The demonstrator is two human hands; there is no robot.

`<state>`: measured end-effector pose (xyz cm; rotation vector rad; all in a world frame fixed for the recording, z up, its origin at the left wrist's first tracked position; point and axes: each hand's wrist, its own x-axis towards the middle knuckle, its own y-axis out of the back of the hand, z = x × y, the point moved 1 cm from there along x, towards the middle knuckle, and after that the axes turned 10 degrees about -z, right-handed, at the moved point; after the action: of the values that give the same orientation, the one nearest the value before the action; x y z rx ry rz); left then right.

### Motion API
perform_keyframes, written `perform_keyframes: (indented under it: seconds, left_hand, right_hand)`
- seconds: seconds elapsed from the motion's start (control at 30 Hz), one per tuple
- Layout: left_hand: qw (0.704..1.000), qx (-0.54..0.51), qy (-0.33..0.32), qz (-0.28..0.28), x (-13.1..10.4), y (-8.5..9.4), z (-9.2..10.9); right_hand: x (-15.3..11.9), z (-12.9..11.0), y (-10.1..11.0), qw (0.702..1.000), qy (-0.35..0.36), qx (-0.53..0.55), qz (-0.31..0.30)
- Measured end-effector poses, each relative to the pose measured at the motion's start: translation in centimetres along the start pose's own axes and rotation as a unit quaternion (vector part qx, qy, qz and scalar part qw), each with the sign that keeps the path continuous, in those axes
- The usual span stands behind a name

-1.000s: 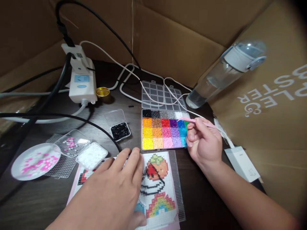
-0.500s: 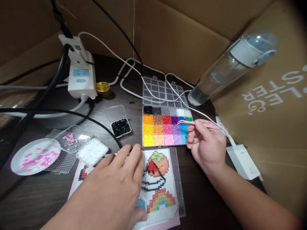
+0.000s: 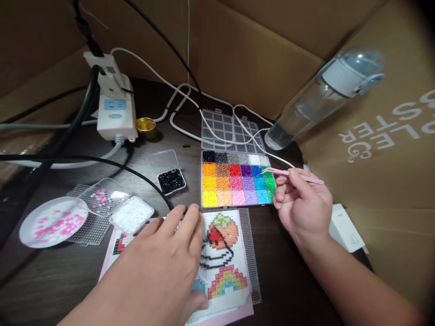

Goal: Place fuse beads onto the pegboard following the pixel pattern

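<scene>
My right hand (image 3: 304, 199) grips pink tweezers (image 3: 295, 174), their bent tips over the blue and green part of the bead box (image 3: 238, 183). That box holds fuse beads sorted by colour, its clear lid folded back. My left hand (image 3: 166, 262), fingers stretched out, lies flat over a printed pattern sheet (image 3: 234, 308) and the clear pegboard (image 3: 253, 271) with it. Black and red beads (image 3: 215, 260) form a partial outline beside a printed orange fruit and a rainbow. The hand hides much of the sheet. Whether the tweezer tips hold a bead is too small to tell.
A small case of black beads (image 3: 171, 181), a case of white beads (image 3: 132, 215) and a white dish (image 3: 29, 233) of pink and white beads stand left. Behind are a gold cup (image 3: 146, 129), power strip (image 3: 115, 122), cables and a leaning water bottle (image 3: 316, 102).
My right hand and the tweezers have moved right, from above the purple beads to the blue and green ones. My left hand stays on the sheet. The view has shifted slightly.
</scene>
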<state>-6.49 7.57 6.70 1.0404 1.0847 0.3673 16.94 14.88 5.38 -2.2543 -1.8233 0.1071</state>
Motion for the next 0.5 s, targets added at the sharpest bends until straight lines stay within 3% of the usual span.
perform_keyframes:
  seconds: [0.13, 0.27, 0.33, 0.43, 0.5]
  left_hand:
    - [1.000, -0.010, -0.002, -0.002, -0.1, 0.3, 0.0]
    - [1.000, -0.015, -0.012, 0.025, 0.0, 0.1, -0.3]
    - [0.998, -0.006, -0.025, 0.058, 0.0, -0.5, -0.7]
    - [0.989, 0.023, -0.066, 0.131, 0.0, -2.0, -1.0]
    - [0.985, 0.047, -0.036, 0.162, 0.0, -3.3, -1.3]
  right_hand:
    - [0.6, -1.5, 0.6, 1.000, 0.011, -0.017, -0.024]
    - [2.4, -3.1, 0.9, 0.992, 0.015, -0.062, -0.110]
    - [3.8, -3.6, 0.8, 0.984, 0.012, -0.080, -0.160]
    - [6.0, -3.7, 0.6, 0.974, -0.047, -0.057, -0.214]
    - [7.1, -3.6, 0.8, 0.969, -0.090, -0.026, -0.229]
